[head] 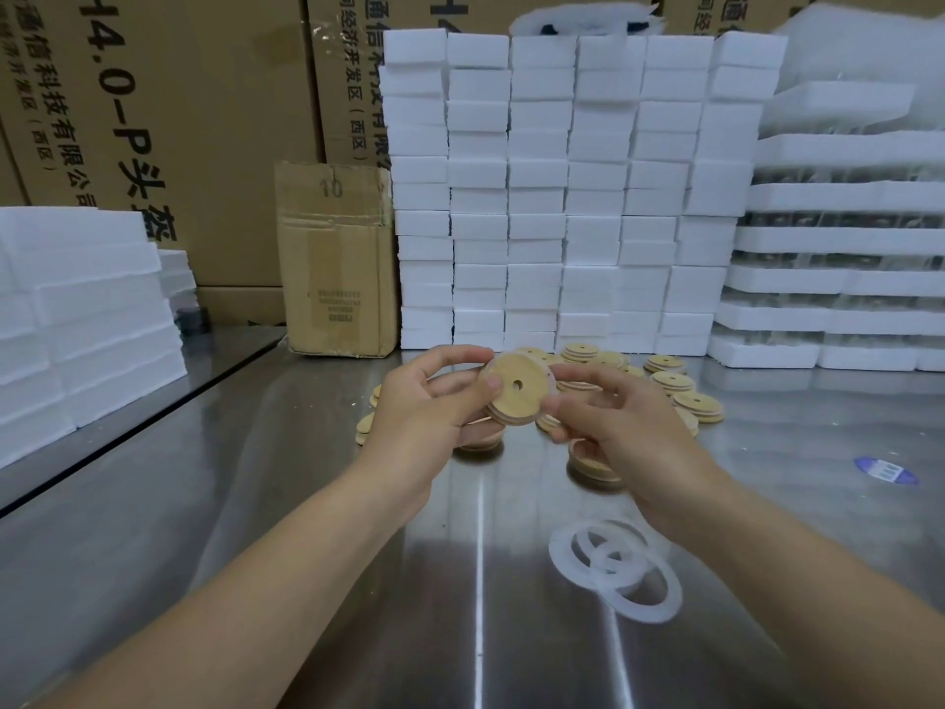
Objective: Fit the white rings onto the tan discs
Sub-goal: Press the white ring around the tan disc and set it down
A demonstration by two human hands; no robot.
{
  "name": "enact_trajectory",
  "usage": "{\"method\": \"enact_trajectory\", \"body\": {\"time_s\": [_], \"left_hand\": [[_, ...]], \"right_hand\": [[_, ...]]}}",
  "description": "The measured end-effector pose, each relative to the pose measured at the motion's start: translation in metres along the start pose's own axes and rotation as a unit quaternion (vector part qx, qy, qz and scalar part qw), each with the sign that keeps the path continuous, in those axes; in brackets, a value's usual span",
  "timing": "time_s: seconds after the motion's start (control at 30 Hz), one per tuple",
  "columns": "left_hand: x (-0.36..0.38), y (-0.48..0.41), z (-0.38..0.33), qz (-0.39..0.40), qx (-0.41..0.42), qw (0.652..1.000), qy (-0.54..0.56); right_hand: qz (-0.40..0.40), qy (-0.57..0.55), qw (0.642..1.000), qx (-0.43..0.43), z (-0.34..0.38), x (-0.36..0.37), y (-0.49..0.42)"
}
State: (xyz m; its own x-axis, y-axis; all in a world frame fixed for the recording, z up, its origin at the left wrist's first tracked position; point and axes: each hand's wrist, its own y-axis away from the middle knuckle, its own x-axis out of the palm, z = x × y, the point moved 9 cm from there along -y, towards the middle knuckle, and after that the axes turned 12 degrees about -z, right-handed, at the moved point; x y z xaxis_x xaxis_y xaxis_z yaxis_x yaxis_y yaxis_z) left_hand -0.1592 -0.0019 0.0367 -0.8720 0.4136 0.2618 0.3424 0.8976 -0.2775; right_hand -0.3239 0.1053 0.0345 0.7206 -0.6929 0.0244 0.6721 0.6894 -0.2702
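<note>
**Desk:** What do the fingers have hold of?

**Operator:** On my feed both hands are closed on one tan disc (516, 388). The left hand (429, 401) curls its fingers (460, 353) round the disc's left edge, with the thumb pressed on its face. The right hand (608, 417) pinches the right edge.

**Desk:** And the ring?

**Operator:** I see a white ring (548, 382) round that disc's rim, showing at the upper left and along the right edge. I can't tell whether it is seated all the way round. The disc is held above the counter (307, 452), tilted so its face and centre hole point toward me.

**Desk:** What lies around it?

**Operator:** Nearer me, below the right wrist, loose white rings (562, 565) lie overlapping on the counter. Beyond the hands a pile of tan discs (670, 383) spreads out, mostly to the right. Far behind I see a wall of stacked foam blocks (562, 197). A cardboard box (335, 258) stands to its left and foam trays (844, 237) to its right. A blue label (885, 470) lies on the counter at the right.
</note>
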Motion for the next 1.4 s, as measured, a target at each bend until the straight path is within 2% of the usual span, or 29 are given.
{"method": "enact_trajectory", "body": {"time_s": [0.1, 0.2, 0.33, 0.57, 0.7, 0.83, 0.9, 0.97, 1.03, 1.1, 1.17, 1.2, 1.27, 1.3, 1.33, 1.4], "left_hand": [[-0.001, -0.001, -0.001, -0.010, 0.004, 1.000, 0.015], [0.001, 0.000, -0.003, -0.007, 0.006, 1.000, 0.023], [0.003, 0.002, -0.001, 0.000, -0.004, 1.000, 0.022], [0.006, 0.005, 0.012, -0.009, -0.067, 0.996, 0.058], [0.008, 0.008, 0.016, -0.002, -0.087, 0.994, 0.067], [0.003, 0.006, 0.014, -0.016, -0.074, 0.996, 0.051], [0.002, 0.006, 0.014, -0.019, -0.071, 0.996, 0.044], [0.002, 0.005, 0.016, -0.028, -0.057, 0.998, 0.025], [-0.002, 0.001, 0.014, -0.055, 0.006, 0.997, -0.049], [-0.008, -0.003, 0.004, -0.064, 0.126, 0.969, -0.200], [-0.005, -0.002, 0.004, -0.025, 0.219, 0.901, -0.373], [-0.004, -0.003, 0.010, 0.003, 0.240, 0.861, -0.449], [-0.006, -0.006, 0.031, 0.054, 0.228, 0.789, -0.568], [-0.008, -0.007, 0.040, 0.075, 0.204, 0.764, -0.607], [-0.010, -0.007, 0.046, 0.090, 0.183, 0.752, -0.626], [-0.011, -0.008, 0.047, 0.092, 0.170, 0.754, -0.628]], "right_hand": [[0.017, -0.028, 0.996, 0.079, -0.007, 0.000, 0.003], [0.070, -0.029, 0.991, 0.107, -0.012, 0.014, 0.010], [0.069, -0.002, 0.992, 0.102, -0.015, 0.018, 0.011], [-0.021, 0.044, 0.997, 0.057, -0.015, -0.002, -0.001], [0.037, 0.001, 0.996, 0.079, -0.015, 0.010, 0.004], [0.045, -0.034, 0.995, 0.077, -0.008, 0.008, 0.001], [0.046, 0.009, 0.997, 0.056, -0.005, 0.005, 0.001], [0.022, 0.070, 0.997, 0.015, -0.002, -0.003, -0.003], [-0.060, 0.054, 0.997, 0.015, 0.000, -0.028, -0.013], [-0.160, 0.047, 0.986, 0.022, 0.001, -0.065, -0.027], [-0.223, 0.096, 0.970, 0.013, 0.002, -0.097, -0.036], [-0.237, 0.129, 0.963, 0.007, 0.000, -0.107, -0.039], [-0.245, 0.205, 0.948, 0.000, -0.008, -0.118, -0.041], [-0.244, 0.252, 0.937, -0.003, -0.011, -0.119, -0.041], [-0.238, 0.297, 0.925, -0.008, -0.014, -0.120, -0.042], [-0.223, 0.348, 0.910, -0.020, -0.015, -0.117, -0.042]]}}
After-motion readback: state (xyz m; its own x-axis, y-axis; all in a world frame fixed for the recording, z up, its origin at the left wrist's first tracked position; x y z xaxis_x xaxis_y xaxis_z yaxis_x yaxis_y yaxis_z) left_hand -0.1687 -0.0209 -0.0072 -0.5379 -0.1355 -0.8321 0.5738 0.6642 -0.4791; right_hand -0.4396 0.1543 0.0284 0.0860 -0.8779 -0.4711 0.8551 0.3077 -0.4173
